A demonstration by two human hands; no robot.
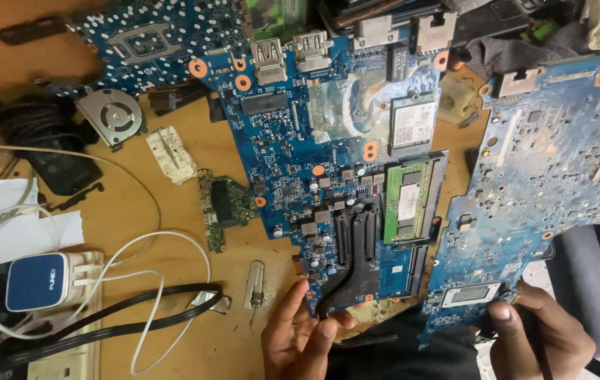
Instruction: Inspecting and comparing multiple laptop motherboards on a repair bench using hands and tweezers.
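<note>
A large blue laptop motherboard point(293, 151) lies across the wooden bench, with a green memory module point(407, 200) and a black heat pipe point(356, 253) on it. My left hand point(298, 339) rests at the board's near edge, fingers touching the end of the heat pipe. A second blue circuit board point(560, 155) lies to the right. My right hand point(550, 336) sits at its near edge, closed around a thin dark tool whose tip is hidden.
A small green circuit board point(221, 206), a laptop fan point(111, 114), a white plastic part point(172, 153) and a metal bracket point(255, 285) lie on the bench. At the left are a blue-and-white charger point(41, 281) in a power strip point(67, 360), white and black cables, and paper.
</note>
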